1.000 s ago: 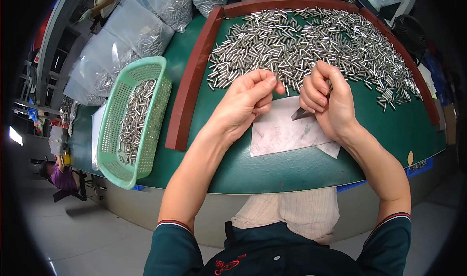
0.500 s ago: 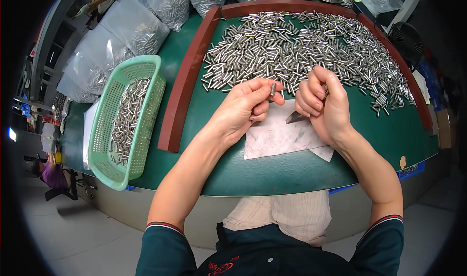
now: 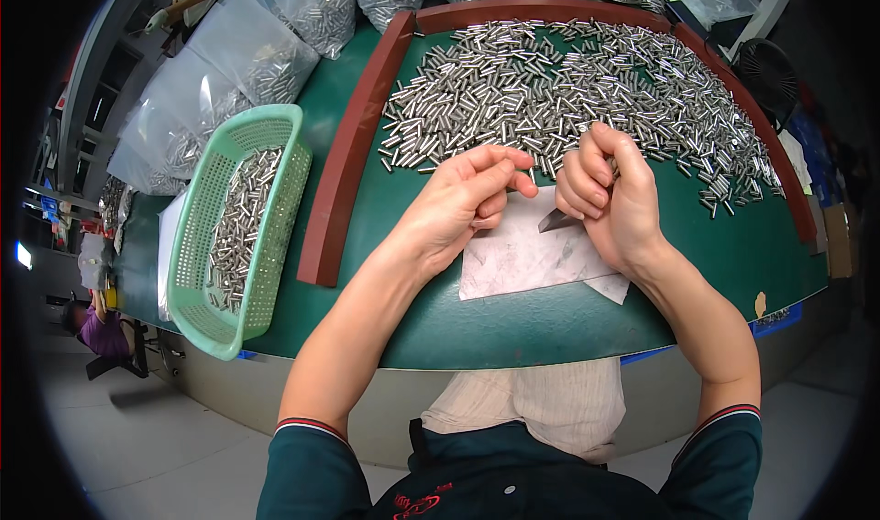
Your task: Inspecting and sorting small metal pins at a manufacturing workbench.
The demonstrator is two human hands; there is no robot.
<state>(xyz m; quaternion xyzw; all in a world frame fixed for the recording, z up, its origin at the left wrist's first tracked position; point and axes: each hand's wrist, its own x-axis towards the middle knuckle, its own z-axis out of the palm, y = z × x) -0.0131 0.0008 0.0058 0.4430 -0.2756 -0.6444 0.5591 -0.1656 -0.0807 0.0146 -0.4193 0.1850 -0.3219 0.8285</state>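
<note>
Both hands drifted lower | left hand (image 3: 463,204): fingertips pinched, contents unclear | right hand (image 3: 610,195): clenched on blade (image 3: 557,219)

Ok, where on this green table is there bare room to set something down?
Free: the green tabletop strip between the brown wooden rail and the left hand, and the patch right of the right hand, below the heap. Crowded: the heap of small metal tubes, the white paper sheet, the green plastic basket.
</note>
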